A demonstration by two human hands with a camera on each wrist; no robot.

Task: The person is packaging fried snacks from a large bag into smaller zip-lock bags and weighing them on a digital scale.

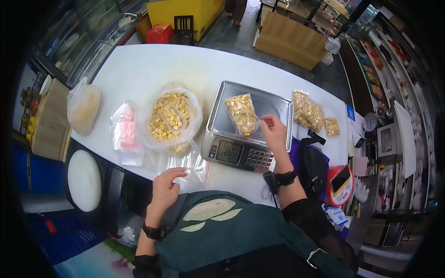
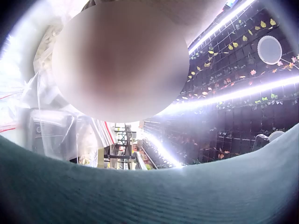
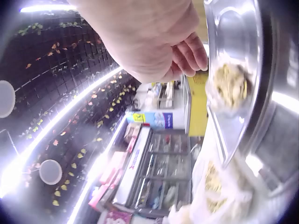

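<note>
A clear bag of pale yellow dried slices [image 1: 241, 113] lies on the steel pan of a digital scale [image 1: 227, 153]. Beside that bag's right end is my right hand [image 1: 275, 134]; its fingers [image 3: 189, 53] curl loosely with nothing between them. At the table's near edge my left hand [image 1: 165, 187] pinches a clear zip bag [image 1: 192, 178] between thumb and fingers. A blurred oval hides most of this hand in the left wrist view. Left of the scale stands a large open plastic bag [image 1: 144, 132] full of slices, with a clear scoop [image 1: 174, 119] in it.
Several filled bags [image 1: 308, 112] lie right of the scale. Flat zip bags with red strips [image 1: 126, 132] are on the left, near a knotted bag [image 1: 84, 109]. A dark backpack [image 1: 311, 164] and a round red tub [image 1: 340, 190] sit at the right edge.
</note>
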